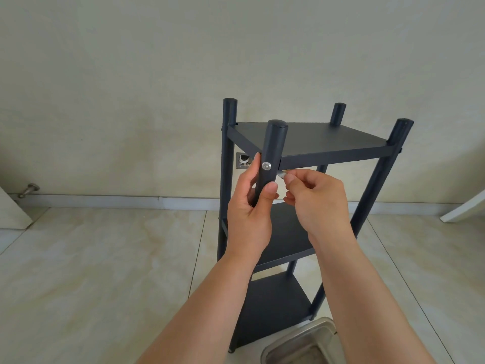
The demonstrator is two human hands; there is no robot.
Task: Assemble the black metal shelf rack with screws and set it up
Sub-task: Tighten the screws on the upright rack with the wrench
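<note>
Soft, even daylight, bright and slightly washed-out; faint shadows, no glare; sharp centre, wide-angle bending at the edges.

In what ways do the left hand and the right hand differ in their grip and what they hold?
The left hand wraps around the near post of the rack, thumb in front just below the silver screw; the right hand touches no post. The left grip is a full curl; the right grip is a fingertip pinch on a small metal tool beside the post. Both are raised just under the top shelf.
</note>
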